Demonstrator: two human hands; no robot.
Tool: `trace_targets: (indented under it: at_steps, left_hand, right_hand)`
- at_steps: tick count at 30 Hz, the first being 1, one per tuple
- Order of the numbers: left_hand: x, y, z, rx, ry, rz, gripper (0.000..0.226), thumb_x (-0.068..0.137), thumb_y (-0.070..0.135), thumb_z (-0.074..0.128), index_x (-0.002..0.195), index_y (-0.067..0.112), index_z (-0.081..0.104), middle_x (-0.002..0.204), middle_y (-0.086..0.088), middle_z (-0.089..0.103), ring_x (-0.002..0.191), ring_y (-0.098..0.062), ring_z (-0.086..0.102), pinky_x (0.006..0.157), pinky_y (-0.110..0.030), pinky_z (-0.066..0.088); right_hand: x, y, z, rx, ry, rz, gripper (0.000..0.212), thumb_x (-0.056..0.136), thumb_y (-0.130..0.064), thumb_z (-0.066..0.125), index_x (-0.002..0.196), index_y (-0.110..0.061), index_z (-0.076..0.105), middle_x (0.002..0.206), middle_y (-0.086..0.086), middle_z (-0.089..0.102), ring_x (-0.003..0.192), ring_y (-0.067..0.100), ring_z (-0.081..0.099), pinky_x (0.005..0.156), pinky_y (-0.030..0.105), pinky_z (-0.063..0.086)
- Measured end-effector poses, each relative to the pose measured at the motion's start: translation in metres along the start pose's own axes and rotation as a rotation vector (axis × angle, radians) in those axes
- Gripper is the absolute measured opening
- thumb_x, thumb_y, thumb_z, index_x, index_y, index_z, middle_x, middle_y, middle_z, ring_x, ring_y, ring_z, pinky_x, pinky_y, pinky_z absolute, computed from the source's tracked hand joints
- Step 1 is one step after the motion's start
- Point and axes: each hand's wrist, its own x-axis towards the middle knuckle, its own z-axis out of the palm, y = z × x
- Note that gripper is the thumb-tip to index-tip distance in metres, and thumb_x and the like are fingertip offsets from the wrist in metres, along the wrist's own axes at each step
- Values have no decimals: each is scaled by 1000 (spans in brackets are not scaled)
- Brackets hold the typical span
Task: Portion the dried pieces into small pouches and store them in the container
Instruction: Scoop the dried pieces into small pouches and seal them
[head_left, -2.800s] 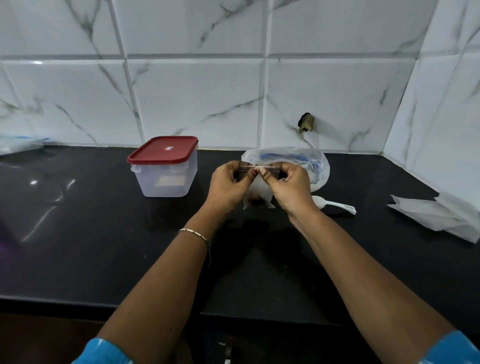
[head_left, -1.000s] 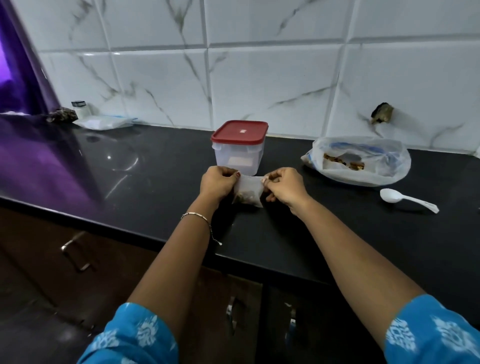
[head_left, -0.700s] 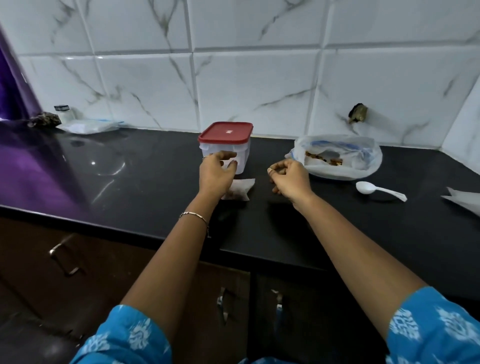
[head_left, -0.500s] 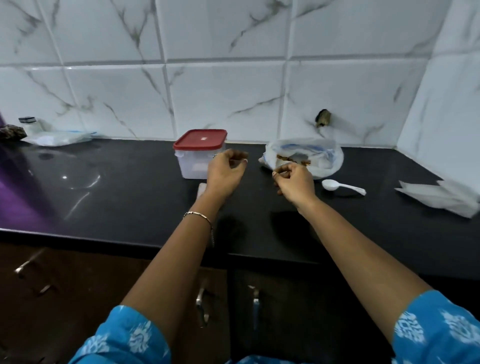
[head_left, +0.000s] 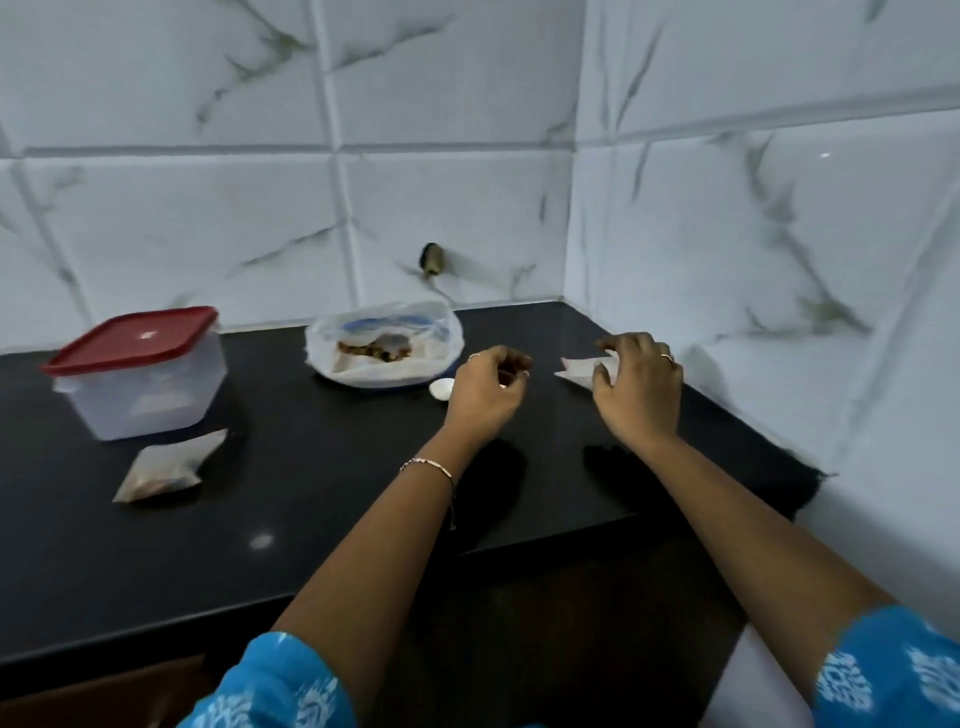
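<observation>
A clear container (head_left: 140, 400) with a red lid stands shut at the left of the black counter. In front of it lies a filled small pouch (head_left: 161, 467), apart from both hands. A white plastic bag (head_left: 384, 364) with dried brown pieces sits open at the back. My left hand (head_left: 485, 392) hovers right of the bag, fingers loosely curled, holding nothing. My right hand (head_left: 639, 387) is over a stack of empty white pouches (head_left: 576, 370) near the corner, fingers bent down towards them. Whether it grips one is unclear.
The bowl of a white spoon (head_left: 442, 388) shows beside my left hand; its handle is hidden. The counter (head_left: 322, 493) ends at a tiled wall on the right and a front edge close to me. A dark fitting (head_left: 432, 258) sticks out of the back wall.
The filled pouch was let go and now lies by the container. The view swung right. Both hands moved right, the right one to the empty pouches.
</observation>
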Motion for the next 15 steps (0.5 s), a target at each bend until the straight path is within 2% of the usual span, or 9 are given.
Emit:
trace_targets:
  at_steps: [4, 6, 9, 12, 15]
  left_hand:
    - [13, 3, 36, -1, -31, 36, 16, 87, 4, 61, 96, 14, 70, 98, 2, 71, 79, -6, 63, 77, -9, 47]
    - [19, -1, 49, 28, -44, 41, 19, 87, 3, 59, 99, 13, 70, 102, 0, 71, 85, -9, 65, 84, -16, 49]
    - [31, -1, 66, 94, -126, 61, 29, 90, 3, 51, 112, 12, 68, 114, -4, 69, 106, -17, 63, 98, -28, 47]
    - [39, 4, 79, 160, -173, 109, 34, 93, 5, 49, 122, 12, 63, 122, -7, 65, 115, -20, 57, 99, -22, 39]
    - [43, 1, 88, 193, -233, 113, 36, 93, 9, 51, 128, 13, 59, 129, -6, 62, 118, -21, 56, 95, -17, 35]
  right_hand:
    - [16, 41, -2, -40, 11, 107, 27, 85, -24, 62, 111, -19, 65, 117, 4, 62, 115, 29, 51, 95, 42, 37]
    - [24, 51, -1, -44, -13, 152, 30, 85, -31, 63, 113, -21, 65, 119, 1, 63, 119, 26, 49, 97, 38, 34]
    - [33, 57, 7, -91, -94, 167, 35, 85, -42, 63, 116, -25, 65, 123, -3, 63, 124, 22, 46, 102, 37, 30]
    - [36, 58, 15, -143, -163, 145, 41, 87, -47, 60, 121, -25, 64, 126, -3, 62, 128, 21, 43, 106, 38, 28]
    - [40, 58, 17, -182, -167, 124, 38, 86, -47, 60, 118, -27, 67, 121, -2, 65, 125, 21, 46, 104, 37, 29]
